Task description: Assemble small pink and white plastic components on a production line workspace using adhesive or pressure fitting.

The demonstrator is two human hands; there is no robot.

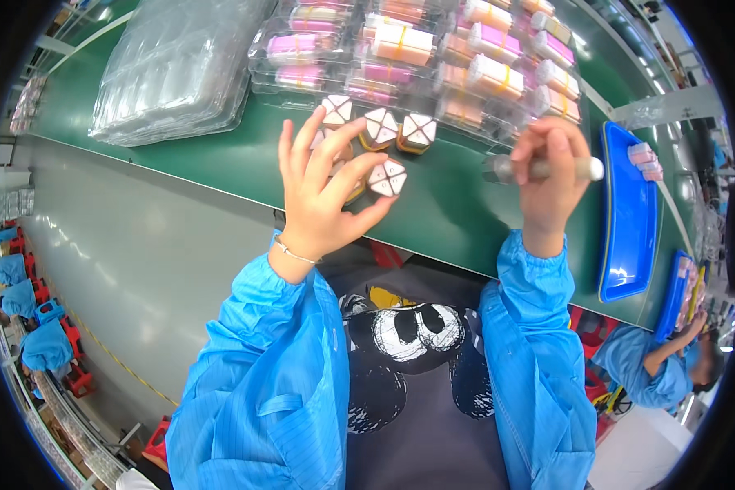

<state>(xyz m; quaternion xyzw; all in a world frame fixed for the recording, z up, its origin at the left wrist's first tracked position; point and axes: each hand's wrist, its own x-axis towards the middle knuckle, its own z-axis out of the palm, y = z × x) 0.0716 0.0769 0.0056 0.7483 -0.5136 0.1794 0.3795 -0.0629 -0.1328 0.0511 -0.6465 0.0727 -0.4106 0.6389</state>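
My left hand (322, 184) reaches over a small cluster of blocks on the green table, its fingers spread. Its thumb and index finger touch opposite sides of a white-topped block (386, 177), whose top is split into triangles by a dark cross. Just beyond stand similar blocks, among them a middle one (380, 128) and a right one (416, 131); others are partly hidden by my fingers. In my right hand (554, 167), a thick pale stick-shaped tool (586, 169) lies crosswise, its left end see-through and blurred. I cannot make out its exact kind.
Clear plastic trays (175, 69) are stacked at the far left. More trays hold pink, white and peach bundles (404, 42) with yellow bands. A blue tray (629, 220) lies on the green table (457, 220) at the right. A co-worker (657, 359) sits beyond it.
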